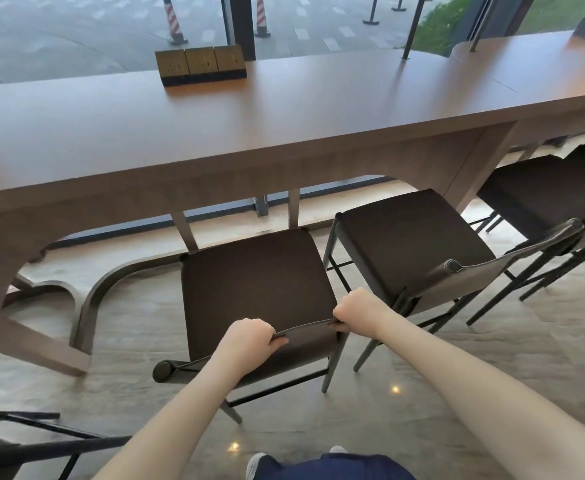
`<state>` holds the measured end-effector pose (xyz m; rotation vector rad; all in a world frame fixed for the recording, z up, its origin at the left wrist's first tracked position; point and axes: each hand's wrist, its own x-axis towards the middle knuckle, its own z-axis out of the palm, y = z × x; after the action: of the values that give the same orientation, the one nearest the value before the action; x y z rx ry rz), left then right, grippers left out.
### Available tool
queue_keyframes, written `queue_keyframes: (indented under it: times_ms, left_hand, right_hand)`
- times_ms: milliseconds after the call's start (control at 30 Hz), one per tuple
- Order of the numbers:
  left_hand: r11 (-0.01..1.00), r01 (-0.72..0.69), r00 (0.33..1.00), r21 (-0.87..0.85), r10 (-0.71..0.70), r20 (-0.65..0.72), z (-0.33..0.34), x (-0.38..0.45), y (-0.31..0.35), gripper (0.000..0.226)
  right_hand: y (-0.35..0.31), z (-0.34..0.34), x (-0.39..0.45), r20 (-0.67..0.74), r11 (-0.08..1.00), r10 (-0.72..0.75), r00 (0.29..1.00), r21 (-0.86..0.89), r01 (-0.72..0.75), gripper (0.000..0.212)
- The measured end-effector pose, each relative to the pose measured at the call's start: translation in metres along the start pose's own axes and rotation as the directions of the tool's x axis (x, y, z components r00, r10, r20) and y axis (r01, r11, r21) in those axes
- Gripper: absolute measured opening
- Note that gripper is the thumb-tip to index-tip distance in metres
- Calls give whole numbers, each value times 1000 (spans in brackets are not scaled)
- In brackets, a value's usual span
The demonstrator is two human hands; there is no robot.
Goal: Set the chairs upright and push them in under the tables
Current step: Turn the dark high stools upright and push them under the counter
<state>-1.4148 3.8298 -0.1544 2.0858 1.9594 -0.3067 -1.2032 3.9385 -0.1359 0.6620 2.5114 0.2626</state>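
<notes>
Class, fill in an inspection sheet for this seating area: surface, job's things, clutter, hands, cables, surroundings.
Surface: long wooden table, mostly bare.
Job's things: held chair upright, partly under table; neighbouring chair upright; third chair further right.
Clutter: box set on table.
Hands: left hand and right hand grip the held chair's backrest.
Cables: nothing seen.
Surroundings: window, traffic cones outside, tiled floor.

There are three chairs standing up: one [256, 282] at 6 o'clock, one [412, 237] at 3 o'clock, one [543, 192] past it. Two tables: a long one [214, 126] and another [533, 60] at 2 o'clock. Two striped cones [172, 19] [261, 15] at 12 o'clock. Two hands [249, 339] [358, 308].
</notes>
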Motion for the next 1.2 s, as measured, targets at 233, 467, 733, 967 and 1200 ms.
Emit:
queue_keyframes:
  times_ms: [233,467,733,967,1200]
  left_hand:
    - [1000,3,1000,14,-3,-8,0,12,4,54]
    - [1000,17,1000,8,-17,-26,-7,16,14,51]
    - [999,49,998,21,-48,-41,2,-12,-11,32]
    - [965,23,999,260,-30,23,6,-35,-49,49]
    - [956,-26,1000,292,26,6,4,-32,-70,50]
  right_hand:
    - [17,9,7,-50,1000,-23,998,-14,22,41]
    - [28,10,10,-66,999,26,997,24,-25,43]
    - [25,18,10,-87,995,83,993,54,-78,44]
    - [23,22,11,-90,996,92,992,21,-91,43]
    - [14,14,20,-84,995,93,992,41,-90,43]
